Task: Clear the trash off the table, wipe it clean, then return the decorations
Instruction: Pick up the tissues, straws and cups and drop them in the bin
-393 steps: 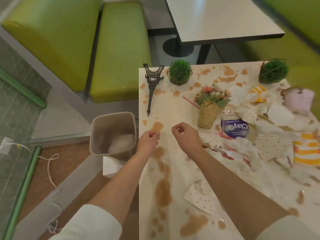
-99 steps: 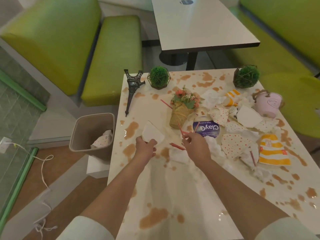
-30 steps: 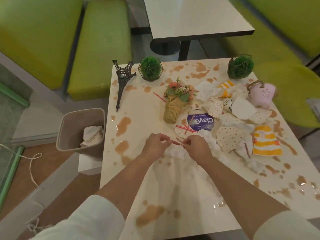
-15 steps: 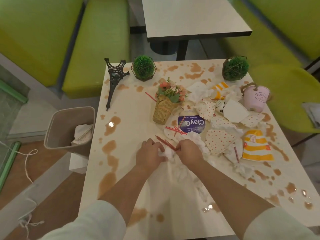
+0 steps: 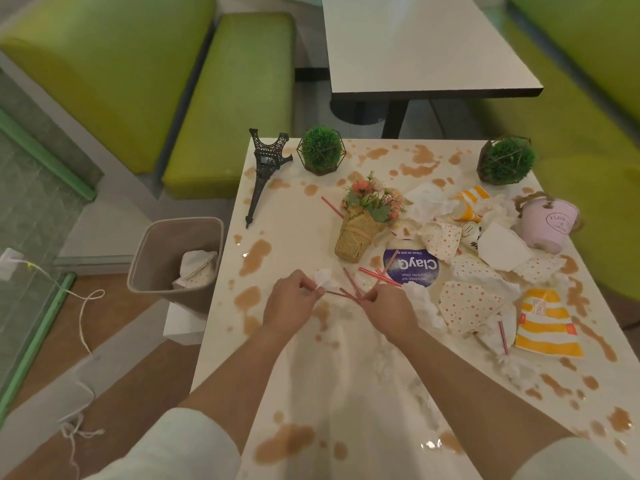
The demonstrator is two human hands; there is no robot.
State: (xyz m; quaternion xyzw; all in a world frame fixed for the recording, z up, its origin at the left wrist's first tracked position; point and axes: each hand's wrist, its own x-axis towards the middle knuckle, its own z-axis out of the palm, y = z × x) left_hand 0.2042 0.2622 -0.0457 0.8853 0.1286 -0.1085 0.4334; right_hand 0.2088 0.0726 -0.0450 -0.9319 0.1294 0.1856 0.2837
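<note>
Red straws (image 5: 341,293) lie bunched between my hands above the stained table (image 5: 346,393): my left hand (image 5: 289,301) pinches one end together with a crumpled white tissue (image 5: 323,278), my right hand (image 5: 389,308) pinches the other end, both forearms reaching forward, wrists near each other. Just beyond lies a round blue wipes pack (image 5: 412,266) reading "ClayQ", upside down to me. The paper-wrapped bouquet (image 5: 363,220) shows partial lettering. A pink pot (image 5: 547,223) at the far right carries writing too small to read. The bin (image 5: 173,258) beside the table's left edge holds crumpled paper (image 5: 197,266)
</note>
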